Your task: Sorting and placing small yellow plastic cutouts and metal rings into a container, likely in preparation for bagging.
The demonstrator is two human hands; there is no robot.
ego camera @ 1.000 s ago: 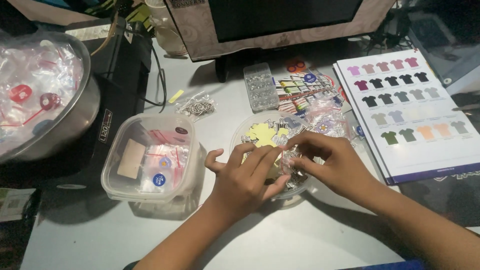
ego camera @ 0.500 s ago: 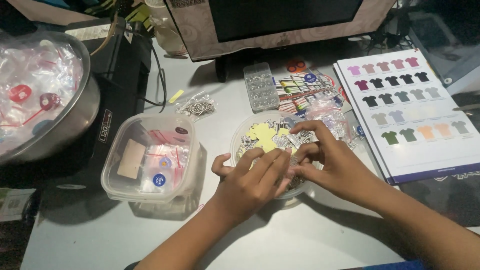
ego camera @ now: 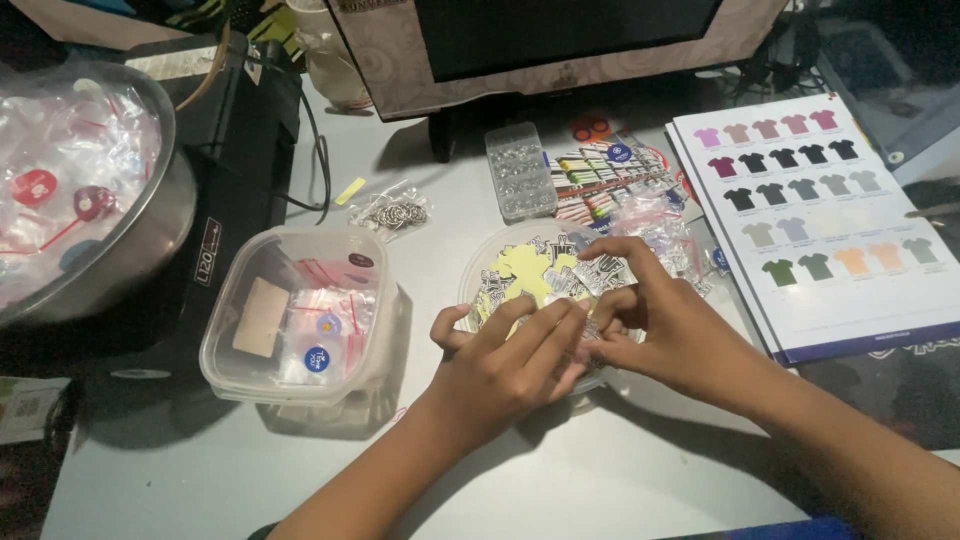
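Both hands sit over the round clear plastic tub (ego camera: 490,270) of small printed cut-outs, and that tub is the landmark for everything else. The left hand (ego camera: 505,365) lies flat-ish across the tub's near rim, fingers stretched toward the middle, probably steadying the pile. The right hand (ego camera: 665,325) curls in from the tub's right edge, thumb and fingertips pinched on a small clear crinkly plastic baggie (ego camera: 590,285) right above the cut-outs, so whatever gets dropped lands back in the tub. Can't tell if the left fingers grip the baggie or just touch it. Left of the tub is a square clear lidded container (ego camera: 300,310) with more packets; right of it lies a white shirt colour chart (ego camera: 830,230), handy for a glance.
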